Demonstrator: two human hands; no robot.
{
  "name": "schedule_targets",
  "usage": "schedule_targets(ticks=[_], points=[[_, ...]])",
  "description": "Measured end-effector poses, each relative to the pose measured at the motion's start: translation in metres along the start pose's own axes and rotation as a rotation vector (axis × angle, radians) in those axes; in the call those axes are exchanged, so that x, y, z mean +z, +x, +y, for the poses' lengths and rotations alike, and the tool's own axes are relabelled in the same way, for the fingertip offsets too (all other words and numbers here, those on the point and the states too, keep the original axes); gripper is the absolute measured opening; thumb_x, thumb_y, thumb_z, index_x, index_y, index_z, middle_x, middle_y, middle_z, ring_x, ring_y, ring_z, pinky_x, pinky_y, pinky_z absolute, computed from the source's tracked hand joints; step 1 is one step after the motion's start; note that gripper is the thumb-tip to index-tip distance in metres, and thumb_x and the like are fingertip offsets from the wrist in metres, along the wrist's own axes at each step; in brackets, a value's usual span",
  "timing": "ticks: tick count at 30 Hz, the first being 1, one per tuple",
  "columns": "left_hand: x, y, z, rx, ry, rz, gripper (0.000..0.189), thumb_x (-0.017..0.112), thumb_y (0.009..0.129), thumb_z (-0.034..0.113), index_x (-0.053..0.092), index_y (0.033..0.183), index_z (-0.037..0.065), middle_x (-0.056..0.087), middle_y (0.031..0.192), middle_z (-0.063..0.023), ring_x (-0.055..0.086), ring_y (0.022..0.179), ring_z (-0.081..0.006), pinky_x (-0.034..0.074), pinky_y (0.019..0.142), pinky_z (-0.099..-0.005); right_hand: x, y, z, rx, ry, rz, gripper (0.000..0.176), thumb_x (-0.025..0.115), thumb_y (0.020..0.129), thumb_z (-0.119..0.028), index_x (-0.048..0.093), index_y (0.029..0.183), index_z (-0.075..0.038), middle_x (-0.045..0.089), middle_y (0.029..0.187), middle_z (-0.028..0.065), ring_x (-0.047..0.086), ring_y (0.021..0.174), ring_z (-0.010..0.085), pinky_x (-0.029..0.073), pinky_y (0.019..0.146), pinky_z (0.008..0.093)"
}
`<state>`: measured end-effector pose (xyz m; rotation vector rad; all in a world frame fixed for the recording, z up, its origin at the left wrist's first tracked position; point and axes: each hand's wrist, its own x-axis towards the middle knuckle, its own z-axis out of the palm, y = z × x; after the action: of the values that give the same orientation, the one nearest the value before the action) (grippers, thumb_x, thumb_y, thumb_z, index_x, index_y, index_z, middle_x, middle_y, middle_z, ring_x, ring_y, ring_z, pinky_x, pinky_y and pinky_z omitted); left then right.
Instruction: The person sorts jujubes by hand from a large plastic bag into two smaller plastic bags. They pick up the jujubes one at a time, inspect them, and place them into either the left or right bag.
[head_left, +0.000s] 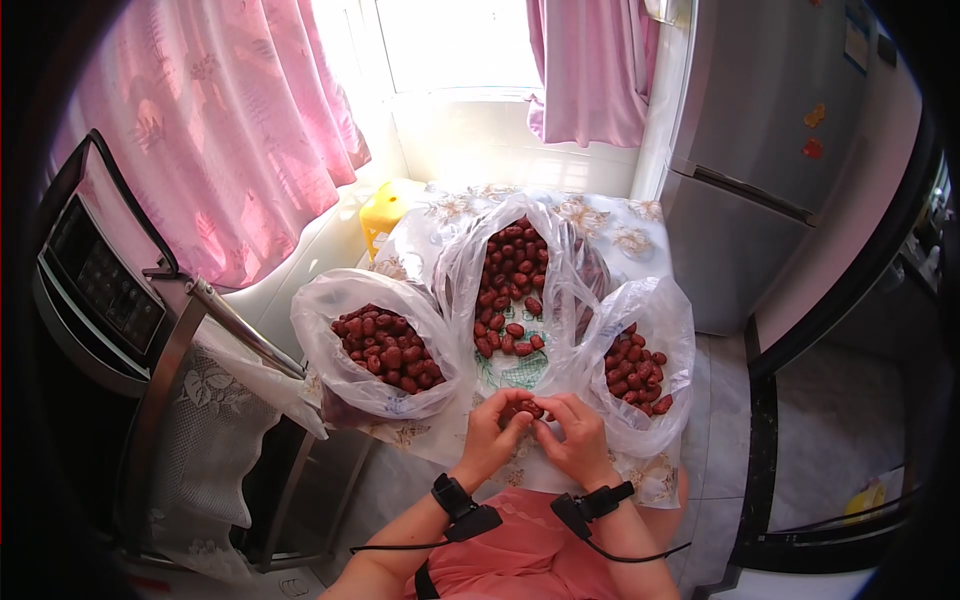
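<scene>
My left hand (pixel 486 436) and my right hand (pixel 580 440) meet at the near edge of the table, fingers closed around red dates (pixel 530 408). Exactly how many they hold is partly hidden by the fingers. Just beyond them lies an open clear plastic bag (pixel 455 265) with a heap of red dates (pixel 515 265), a few spread loose toward its mouth over a green print. To the left stands a second bag (pixel 312 300) full of dates (pixel 390 350). A third bag (pixel 675 330), at the right, holds a smaller pile (pixel 635 372).
A flowered tablecloth (pixel 635 240) covers the table under the bags. A grey refrigerator (pixel 740 240) stands at the right, a black-panelled appliance (pixel 105 280) at the left. A yellow plastic item (pixel 388 210) sits behind the table, below pink curtains (pixel 220 120). Cables hang from both wrist straps.
</scene>
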<state>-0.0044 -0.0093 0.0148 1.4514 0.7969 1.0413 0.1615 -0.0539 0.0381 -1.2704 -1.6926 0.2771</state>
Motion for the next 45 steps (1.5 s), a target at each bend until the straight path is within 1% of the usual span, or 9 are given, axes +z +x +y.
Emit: schedule_targets(ticks=[6,8,14,17,24,26,33,41,45], points=[[0.001,0.0,-0.001,0.01,0.053,0.048,0.019,0.06,0.095,-0.007,0.06,0.113,-0.002,0.072,0.101,-0.0064,0.069,0.096,-0.0126,0.056,0.087,-0.0279,0.0,-0.001,-0.002,0.059,0.016,-0.031,0.034,0.078,0.079,-0.009,0.068,0.112,-0.009,0.067,0.103,0.0088,0.068,0.085,0.0308,0.055,0.074,0.0411],[0.001,0.0,-0.001,0.039,0.064,0.079,0.02,0.06,0.09,-0.009,0.062,0.108,-0.001,0.076,0.094,-0.0092,0.074,0.09,-0.0161,0.058,0.082,-0.0296,0.002,-0.003,0.003,0.012,-0.02,-0.016,0.033,0.079,0.078,-0.01,0.068,0.109,-0.009,0.066,0.101,0.0082,0.067,0.085,0.0314,0.054,0.073,0.0412],[0.0,0.0,-0.002,0.016,0.083,0.061,0.018,0.06,0.089,-0.01,0.063,0.105,-0.001,0.076,0.095,-0.0093,0.074,0.091,-0.0157,0.057,0.082,-0.029,-0.001,-0.001,-0.001,0.004,-0.019,-0.036,0.032,0.079,0.077,-0.01,0.068,0.107,-0.009,0.065,0.1,0.0075,0.067,0.084,0.0316,0.054,0.072,0.0417],[0.0,-0.001,-0.003,-0.011,0.004,0.04,0.018,0.06,0.095,-0.008,0.06,0.111,-0.002,0.073,0.103,-0.0079,0.07,0.097,-0.0129,0.056,0.088,-0.0279,-0.001,0.0,-0.002,0.003,-0.021,-0.028,0.032,0.078,0.079,-0.01,0.069,0.109,-0.009,0.066,0.099,0.0076,0.067,0.081,0.0304,0.054,0.071,0.041],[0.001,0.0,-0.003,-0.008,-0.029,0.041,0.018,0.063,0.1,0.0,0.058,0.116,-0.001,0.071,0.111,-0.0072,0.069,0.103,-0.0126,0.055,0.093,-0.0273,0.001,-0.001,0.0,0.031,-0.014,0.004,0.032,0.078,0.085,-0.012,0.069,0.115,-0.008,0.066,0.099,0.0086,0.066,0.075,0.0275,0.053,0.068,0.0391],[0.001,0.0,-0.01,0.035,-0.036,0.09,0.018,0.067,0.095,0.001,0.062,0.112,-0.001,0.074,0.102,-0.007,0.072,0.094,-0.0129,0.056,0.083,-0.0267,0.001,-0.001,-0.002,0.032,-0.022,0.013,0.032,0.078,0.085,-0.013,0.069,0.116,-0.009,0.066,0.099,0.0082,0.067,0.077,0.0286,0.053,0.067,0.0401],[-0.002,0.0,-0.012,0.065,0.031,0.058,0.017,0.067,0.095,0.001,0.061,0.111,0.0,0.072,0.099,-0.0052,0.071,0.093,-0.0124,0.055,0.082,-0.0262,0.0,0.001,-0.002,-0.04,-0.041,0.0,0.032,0.076,0.087,-0.012,0.069,0.118,-0.012,0.066,0.1,0.008,0.068,0.081,0.0317,0.054,0.069,0.0417],[0.006,0.0,0.004,0.095,-0.024,0.076,0.025,0.067,0.094,0.0,0.063,0.119,-0.001,0.074,0.105,-0.0077,0.072,0.096,-0.0134,0.056,0.083,-0.0267,0.002,0.0,0.0,0.033,-0.045,0.041,0.028,0.072,0.092,-0.015,0.068,0.118,-0.009,0.068,0.101,0.0098,0.068,0.084,0.034,0.054,0.071,0.0427],[0.002,-0.001,-0.006,0.093,-0.001,0.101,0.023,0.065,0.094,-0.001,0.063,0.117,-0.001,0.074,0.102,-0.0073,0.071,0.092,-0.0131,0.055,0.08,-0.0269,-0.001,-0.001,0.0,0.03,-0.046,-0.023,0.027,0.072,0.093,-0.018,0.068,0.118,-0.009,0.068,0.101,0.01,0.068,0.084,0.0335,0.054,0.072,0.0425]])
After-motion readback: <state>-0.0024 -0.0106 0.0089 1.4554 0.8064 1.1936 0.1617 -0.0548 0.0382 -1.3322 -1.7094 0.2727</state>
